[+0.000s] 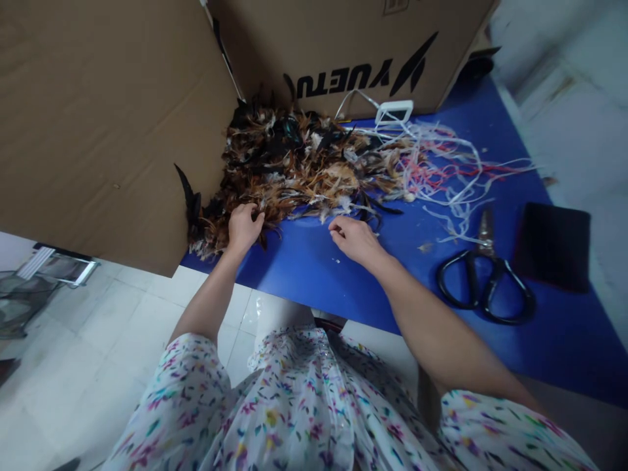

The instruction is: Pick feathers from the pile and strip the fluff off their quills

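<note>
A large heap of brown, black and white feathers (309, 163) is spread along the blue tabletop (304, 268). At the heap's near left edge, my left hand (245, 226) is curled with its fingers closed on some feathers, and its fingertips are partly hidden among them. My right hand (357, 239) is just in front of the heap, over the blue surface, its thumb and fingers pinched together. Whatever lies in that pinch, if anything, is too small to make out. Close beyond it are a pale fluffy feather (337, 208) and some dark ones.
Cardboard walls stand left (108, 131) and behind, the rear box (343, 39) bearing printed letters. Tangled white and pink strings (446, 167) lie right of the heap, near a white-framed device (394, 111). Black-handled scissors (483, 281) and a black square item (553, 245) are at the right.
</note>
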{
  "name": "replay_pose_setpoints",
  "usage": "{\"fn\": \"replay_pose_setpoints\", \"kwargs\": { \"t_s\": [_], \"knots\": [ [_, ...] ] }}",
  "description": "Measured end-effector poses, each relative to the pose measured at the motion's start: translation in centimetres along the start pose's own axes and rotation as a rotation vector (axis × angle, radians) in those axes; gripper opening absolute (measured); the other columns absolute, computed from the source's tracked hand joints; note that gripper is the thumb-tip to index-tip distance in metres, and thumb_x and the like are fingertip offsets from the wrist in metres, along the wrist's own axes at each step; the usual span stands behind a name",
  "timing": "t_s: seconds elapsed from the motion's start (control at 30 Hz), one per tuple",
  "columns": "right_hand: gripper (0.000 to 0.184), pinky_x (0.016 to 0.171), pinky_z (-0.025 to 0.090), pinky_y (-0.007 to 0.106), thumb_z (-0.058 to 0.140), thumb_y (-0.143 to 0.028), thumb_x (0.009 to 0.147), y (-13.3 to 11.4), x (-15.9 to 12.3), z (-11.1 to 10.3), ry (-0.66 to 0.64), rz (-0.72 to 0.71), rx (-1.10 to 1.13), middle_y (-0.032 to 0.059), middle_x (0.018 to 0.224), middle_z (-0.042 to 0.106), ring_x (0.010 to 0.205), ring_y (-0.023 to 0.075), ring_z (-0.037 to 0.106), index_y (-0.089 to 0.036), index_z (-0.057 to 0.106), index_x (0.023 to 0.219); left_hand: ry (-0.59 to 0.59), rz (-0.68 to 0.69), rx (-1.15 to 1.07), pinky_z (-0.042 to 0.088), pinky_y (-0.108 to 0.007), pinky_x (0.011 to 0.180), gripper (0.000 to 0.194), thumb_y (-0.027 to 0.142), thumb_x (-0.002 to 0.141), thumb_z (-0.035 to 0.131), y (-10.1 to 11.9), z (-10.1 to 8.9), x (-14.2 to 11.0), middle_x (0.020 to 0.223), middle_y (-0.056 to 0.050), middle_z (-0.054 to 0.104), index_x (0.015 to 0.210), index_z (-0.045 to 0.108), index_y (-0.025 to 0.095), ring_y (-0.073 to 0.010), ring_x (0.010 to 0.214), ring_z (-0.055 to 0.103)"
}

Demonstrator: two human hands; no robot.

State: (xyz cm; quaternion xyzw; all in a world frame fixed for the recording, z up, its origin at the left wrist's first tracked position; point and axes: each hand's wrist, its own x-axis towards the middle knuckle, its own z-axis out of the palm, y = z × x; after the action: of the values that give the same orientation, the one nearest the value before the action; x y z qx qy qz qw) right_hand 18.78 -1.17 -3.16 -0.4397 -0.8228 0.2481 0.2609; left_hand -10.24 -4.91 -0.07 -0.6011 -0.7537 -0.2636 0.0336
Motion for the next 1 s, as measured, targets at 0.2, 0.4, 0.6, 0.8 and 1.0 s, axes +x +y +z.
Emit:
{"fn": "replay_pose_setpoints", "kwargs": {
  "t_s": [0.2,0.4,0.6,0.8,1.0],
  "knots": [
    [0.016,0.077,0.045,0.031,0.052,-0.011,0.087,-0.2,0.0,-0.1,-0.038,-0.022,-0.054,0.0084,0.096,0.07,0.082,0.02,0.063,-0.019,0.065,0.091,-0.153,-0.101,0.254,0.048,-0.034,0.084,0.017,0.031,0.088,0.059,0.4,1.3,3.1,0.094,-0.013,0.072,0.09,0.07,0.018,-0.0274,0.093,0.067],
    [0.016,0.081,0.046,0.032,0.051,-0.011,0.089,-0.6,-0.1,-0.5,-0.087,-0.027,-0.096,0.01,0.099,0.069,0.088,0.0218,0.064,-0.018,0.064,0.094,0.014,-0.108,0.031,0.045,-0.03,0.078,0.01,0.025,0.085,0.063,0.0,1.8,5.0,0.075,-0.006,0.069,0.079,0.063,0.018,-0.0221,0.078,0.065],
    [0.015,0.079,0.045,0.031,0.051,-0.011,0.089,-0.5,-0.1,-0.5,-0.089,-0.031,-0.098,0.0095,0.099,0.069,0.085,0.0209,0.063,-0.018,0.063,0.093,0.123,-0.124,-0.314,0.046,-0.026,0.072,0.007,0.02,0.081,0.065,0.5,2.1,6.4,0.069,0.001,0.064,0.082,0.058,0.019,-0.0157,0.067,0.062],
    [0.014,0.078,0.045,0.03,0.052,-0.01,0.087,-0.1,0.0,-0.3,-0.068,-0.043,-0.059,0.0083,0.095,0.067,0.082,0.0194,0.061,-0.018,0.063,0.09,0.169,-0.121,-0.353,0.051,-0.03,0.083,0.027,0.011,0.077,0.063,1.6,3.1,7.1,0.084,-0.003,0.068,0.103,0.059,0.018,-0.0175,0.08,0.067],
    [0.014,0.074,0.043,0.029,0.051,-0.009,0.087,-0.1,0.1,-0.2,-0.05,-0.045,-0.002,0.0062,0.09,0.066,0.075,0.0168,0.058,-0.019,0.062,0.087,0.174,0.27,-0.161,0.043,-0.044,0.109,0.026,0.013,0.079,0.064,5.2,5.7,6.2,0.124,-0.014,0.062,0.105,0.066,0.019,-0.0288,0.124,0.057]
  ]
}}
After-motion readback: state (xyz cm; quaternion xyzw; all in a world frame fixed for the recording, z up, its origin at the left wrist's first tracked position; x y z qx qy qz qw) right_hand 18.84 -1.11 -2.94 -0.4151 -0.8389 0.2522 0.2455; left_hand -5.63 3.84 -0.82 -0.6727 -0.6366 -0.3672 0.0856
